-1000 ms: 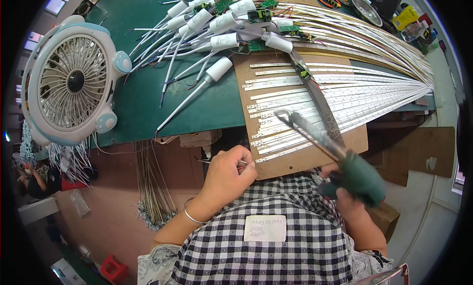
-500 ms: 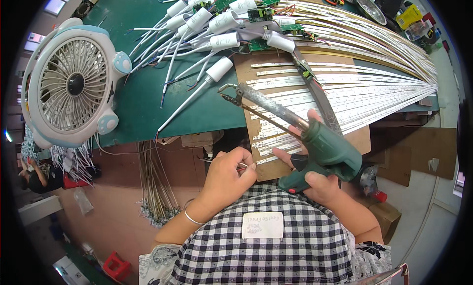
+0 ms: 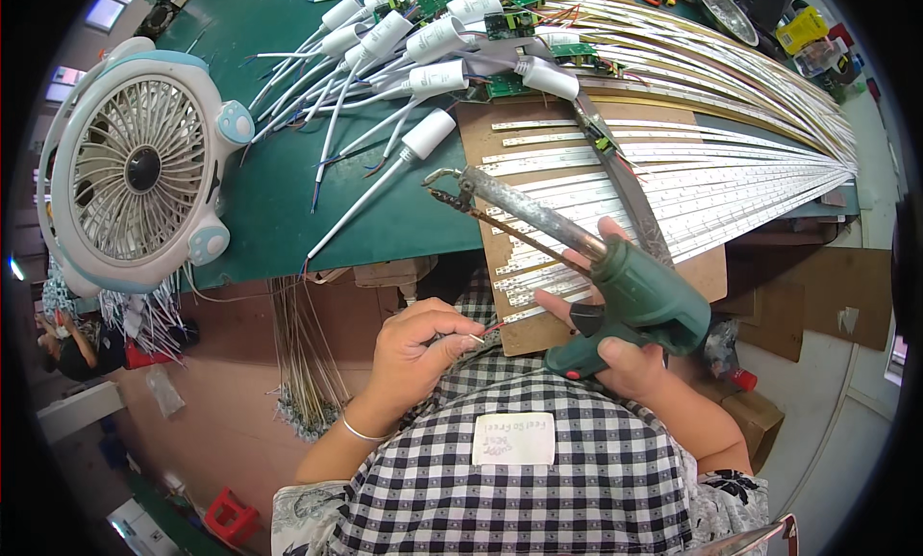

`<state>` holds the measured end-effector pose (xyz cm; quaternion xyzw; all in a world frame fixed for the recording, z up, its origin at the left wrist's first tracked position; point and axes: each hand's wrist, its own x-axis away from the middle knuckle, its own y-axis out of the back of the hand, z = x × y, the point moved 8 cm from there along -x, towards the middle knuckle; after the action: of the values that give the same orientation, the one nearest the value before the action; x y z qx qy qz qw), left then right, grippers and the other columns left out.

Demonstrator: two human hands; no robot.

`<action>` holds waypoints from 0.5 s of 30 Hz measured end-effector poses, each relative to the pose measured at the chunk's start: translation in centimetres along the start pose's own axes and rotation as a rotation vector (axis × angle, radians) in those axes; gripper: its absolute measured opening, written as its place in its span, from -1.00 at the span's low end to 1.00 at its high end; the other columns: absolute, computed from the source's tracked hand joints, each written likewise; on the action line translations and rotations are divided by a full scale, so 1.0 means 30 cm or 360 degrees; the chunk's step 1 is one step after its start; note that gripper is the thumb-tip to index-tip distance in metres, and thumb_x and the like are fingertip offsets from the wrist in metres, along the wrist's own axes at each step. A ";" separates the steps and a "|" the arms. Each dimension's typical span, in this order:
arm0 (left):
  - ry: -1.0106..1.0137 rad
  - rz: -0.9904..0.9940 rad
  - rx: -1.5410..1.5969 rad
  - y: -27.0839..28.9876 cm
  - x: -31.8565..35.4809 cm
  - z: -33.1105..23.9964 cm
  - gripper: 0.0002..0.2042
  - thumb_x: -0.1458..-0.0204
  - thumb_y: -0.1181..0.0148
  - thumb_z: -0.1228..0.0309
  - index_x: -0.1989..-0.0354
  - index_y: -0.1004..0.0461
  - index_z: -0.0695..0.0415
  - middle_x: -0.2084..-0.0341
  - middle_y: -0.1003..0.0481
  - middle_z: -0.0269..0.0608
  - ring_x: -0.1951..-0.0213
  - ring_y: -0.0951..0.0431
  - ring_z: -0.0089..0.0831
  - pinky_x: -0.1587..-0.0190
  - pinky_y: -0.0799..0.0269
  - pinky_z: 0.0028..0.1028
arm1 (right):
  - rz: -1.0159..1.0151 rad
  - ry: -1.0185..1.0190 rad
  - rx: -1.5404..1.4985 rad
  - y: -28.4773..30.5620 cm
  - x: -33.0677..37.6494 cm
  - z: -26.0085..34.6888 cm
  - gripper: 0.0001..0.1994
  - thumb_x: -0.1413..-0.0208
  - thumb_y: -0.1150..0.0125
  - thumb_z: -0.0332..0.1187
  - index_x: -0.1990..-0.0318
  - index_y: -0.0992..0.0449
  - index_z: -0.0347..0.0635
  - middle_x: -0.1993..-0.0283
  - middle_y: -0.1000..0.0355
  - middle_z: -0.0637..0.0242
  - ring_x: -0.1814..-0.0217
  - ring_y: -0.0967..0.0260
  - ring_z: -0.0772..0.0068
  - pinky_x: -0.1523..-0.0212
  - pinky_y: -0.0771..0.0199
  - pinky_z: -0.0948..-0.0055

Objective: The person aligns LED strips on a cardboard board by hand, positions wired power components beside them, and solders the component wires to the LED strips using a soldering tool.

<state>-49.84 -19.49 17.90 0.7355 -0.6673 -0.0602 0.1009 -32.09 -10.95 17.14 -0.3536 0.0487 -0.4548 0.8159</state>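
My right hand (image 3: pixel 615 349) grips a green pistol-shaped soldering gun (image 3: pixel 625 296). Its long dark barrel (image 3: pixel 524 210) points up and left over a brown board (image 3: pixel 577 190) covered with white light strips (image 3: pixel 673 186). The gun's tip sits near the board's left edge. My left hand (image 3: pixel 413 349) is closed below the bench edge, pinching a thin wire end (image 3: pixel 478 339) between thumb and fingers, close to the board's lower corner.
A white and pale blue desk fan (image 3: pixel 135 171) stands on the green mat (image 3: pixel 279 190) at left. Several white cylindrical parts with long wire leads (image 3: pixel 404 65) and small green circuit boards (image 3: pixel 510 80) lie at the back. A bundle of thin rods (image 3: pixel 303 354) hangs below the bench.
My right hand has swung the soldering gun leftward and up, from beside my lap to over the strip board. My left hand has dropped slightly and stays closed.
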 end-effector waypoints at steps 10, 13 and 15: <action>0.0104 -0.0116 -0.0519 -0.049 -0.058 -0.056 -0.89 0.13 -0.32 0.55 0.41 -0.53 0.22 0.53 -0.52 -0.23 0.51 -0.49 -0.52 0.43 -0.40 -0.50 | 0.0053 -0.0020 0.0010 0.018 -0.011 -0.002 0.10 0.20 -0.45 -0.24 -0.43 0.25 -0.09 -0.38 0.03 0.19 -0.44 0.05 0.21 -0.38 -0.08 -0.12; -0.0190 -0.0147 -0.0803 -0.078 -0.063 -0.084 -0.88 0.19 -0.30 0.57 0.44 -0.51 0.18 0.55 -0.50 -0.24 0.53 -0.49 -0.43 0.43 -0.39 -0.47 | 0.0127 -0.0056 0.0148 0.034 -0.006 0.005 0.10 0.19 -0.45 -0.23 -0.43 0.26 -0.12 -0.36 -0.01 0.23 -0.42 0.00 0.26 -0.38 -0.08 -0.08; -0.0272 -0.0159 -0.0888 -0.090 -0.072 -0.105 -0.88 0.22 -0.29 0.57 0.47 -0.50 0.15 0.56 -0.48 -0.27 0.54 -0.48 -0.39 0.44 -0.38 -0.45 | 0.0176 -0.0072 0.0255 0.042 -0.004 0.006 0.11 0.19 -0.46 -0.23 -0.42 0.27 -0.14 -0.35 -0.02 0.25 -0.42 -0.02 0.29 -0.39 -0.09 -0.06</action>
<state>-46.74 -16.88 20.23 0.7036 -0.5939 -0.3081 0.2396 -31.20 -10.33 16.47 -0.2943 0.0132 -0.4035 0.8663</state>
